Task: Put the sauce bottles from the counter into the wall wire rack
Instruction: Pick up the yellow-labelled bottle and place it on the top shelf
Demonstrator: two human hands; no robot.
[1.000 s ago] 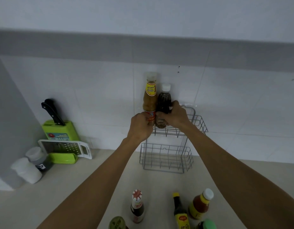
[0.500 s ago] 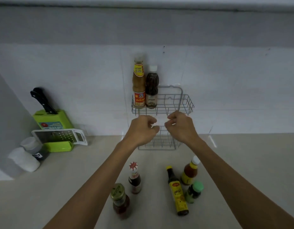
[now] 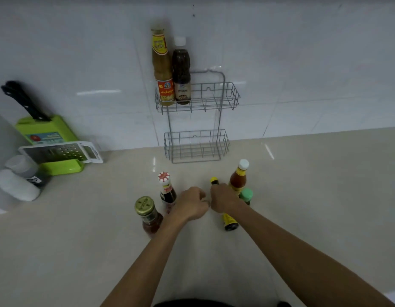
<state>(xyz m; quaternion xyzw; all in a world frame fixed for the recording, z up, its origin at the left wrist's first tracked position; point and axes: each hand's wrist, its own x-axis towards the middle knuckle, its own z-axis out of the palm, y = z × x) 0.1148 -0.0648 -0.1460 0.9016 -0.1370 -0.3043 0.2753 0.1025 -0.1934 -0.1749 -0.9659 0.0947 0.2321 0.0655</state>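
A grey two-tier wire rack point(image 3: 214, 100) hangs on the tiled wall. Its top basket holds a tall yellow-brown sauce bottle point(image 3: 162, 69) and a dark bottle with a white cap point(image 3: 181, 74) at the left end; the lower basket point(image 3: 196, 145) holds nothing. On the counter stand a gold-lidded jar point(image 3: 148, 214), a red-and-white-capped bottle point(image 3: 167, 191), a yellow-capped dark bottle point(image 3: 230, 221), an orange-brown bottle point(image 3: 238, 178) and a small green-capped bottle point(image 3: 246, 194). My left hand point(image 3: 192, 204) is loosely curled, holding nothing, just right of the red-and-white-capped bottle. My right hand point(image 3: 223, 198) covers the yellow-capped bottle's neck; its grip is hidden.
A green knife block point(image 3: 48, 129) with black handles stands at the left wall, a flat grater point(image 3: 59, 151) leaning on it. Two white-capped containers point(image 3: 17, 182) lie beside it. The beige counter point(image 3: 314, 185) stretches to the right.
Both hands let go of the two bottles now standing in the top basket, then dropped from the rack down to the bottles on the counter. The view tilted downward.
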